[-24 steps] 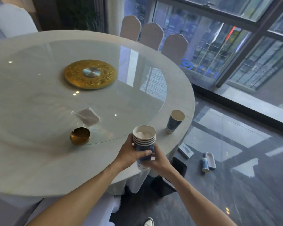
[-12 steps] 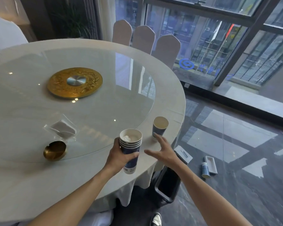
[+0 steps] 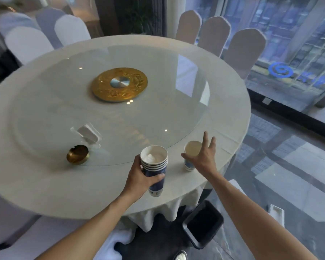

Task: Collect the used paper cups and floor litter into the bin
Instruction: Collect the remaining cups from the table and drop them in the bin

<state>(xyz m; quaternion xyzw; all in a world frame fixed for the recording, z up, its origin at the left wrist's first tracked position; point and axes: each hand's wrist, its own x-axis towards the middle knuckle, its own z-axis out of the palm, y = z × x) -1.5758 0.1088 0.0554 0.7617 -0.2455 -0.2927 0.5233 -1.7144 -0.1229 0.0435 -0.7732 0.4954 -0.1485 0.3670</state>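
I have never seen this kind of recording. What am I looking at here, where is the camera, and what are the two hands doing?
No machine here: a person wears one camera on the head, looking down at their own bare hands. The left hand grips a stack of paper cups with crumpled tissue inside. The right hand is open, fingers spread, at a single paper cup near the round table's edge. On the glass turntable lie a gold ashtray and a napkin packet. A black bin stands on the floor below.

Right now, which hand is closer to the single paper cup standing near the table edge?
The right hand. It is open and spread right at the single paper cup, about to close on it. The left hand is off to the cup's left, holding the stack of cups.
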